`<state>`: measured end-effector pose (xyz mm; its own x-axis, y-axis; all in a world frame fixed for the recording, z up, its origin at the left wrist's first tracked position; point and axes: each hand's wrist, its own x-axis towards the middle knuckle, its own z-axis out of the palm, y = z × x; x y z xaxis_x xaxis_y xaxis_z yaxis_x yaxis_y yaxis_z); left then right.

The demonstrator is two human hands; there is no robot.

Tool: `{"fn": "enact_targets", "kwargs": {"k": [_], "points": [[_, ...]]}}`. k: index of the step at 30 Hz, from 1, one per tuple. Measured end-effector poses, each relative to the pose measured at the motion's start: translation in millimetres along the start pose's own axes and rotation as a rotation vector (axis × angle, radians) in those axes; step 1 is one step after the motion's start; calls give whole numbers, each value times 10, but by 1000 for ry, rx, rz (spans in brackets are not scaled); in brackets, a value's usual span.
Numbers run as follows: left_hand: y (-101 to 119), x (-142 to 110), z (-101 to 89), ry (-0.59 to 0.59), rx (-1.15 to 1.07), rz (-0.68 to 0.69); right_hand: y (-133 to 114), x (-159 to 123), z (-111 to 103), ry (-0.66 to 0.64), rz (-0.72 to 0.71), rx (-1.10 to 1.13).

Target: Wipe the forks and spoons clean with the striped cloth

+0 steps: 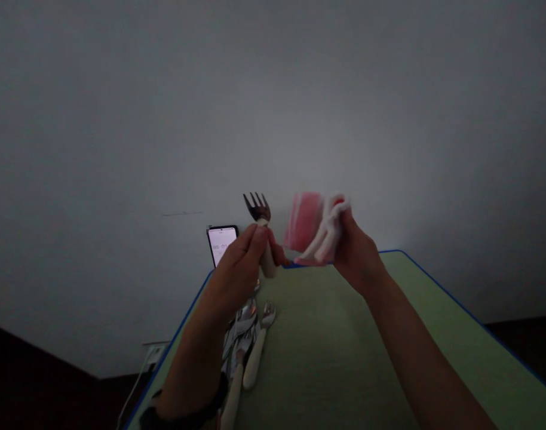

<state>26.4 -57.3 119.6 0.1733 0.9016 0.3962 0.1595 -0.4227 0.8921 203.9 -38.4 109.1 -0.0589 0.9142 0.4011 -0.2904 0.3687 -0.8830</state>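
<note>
My left hand point(244, 257) is closed around the pale handle of a fork point(258, 209), whose metal tines point up. To its right, my right hand point(358, 254) grips a folded pink and white cloth point(309, 224), blurred by motion. The cloth hangs beside the fork, apart from its tines. Both hands are raised above the far part of the table. Beneath my left forearm lies a pile of cutlery point(244, 325), partly hidden by the arm. A second fork with a pale handle point(255, 358) lies at the pile's right side.
The green table point(331, 352) has a blue edge and stands against a grey wall point(273, 107). A phone point(221, 242) with a lit screen leans upright at the far left. A white cable point(133, 391) runs from a wall socket point(155, 353) at the lower left.
</note>
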Motion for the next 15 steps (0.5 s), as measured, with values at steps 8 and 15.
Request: {"fn": "enact_targets", "kwargs": {"k": [8,15], "points": [[-31,-40,158,-134,123,-45,16,35,2,77,113,262],[-34,-81,224,-385,281,-60,-42,-48,66,-86,112,189]]}}
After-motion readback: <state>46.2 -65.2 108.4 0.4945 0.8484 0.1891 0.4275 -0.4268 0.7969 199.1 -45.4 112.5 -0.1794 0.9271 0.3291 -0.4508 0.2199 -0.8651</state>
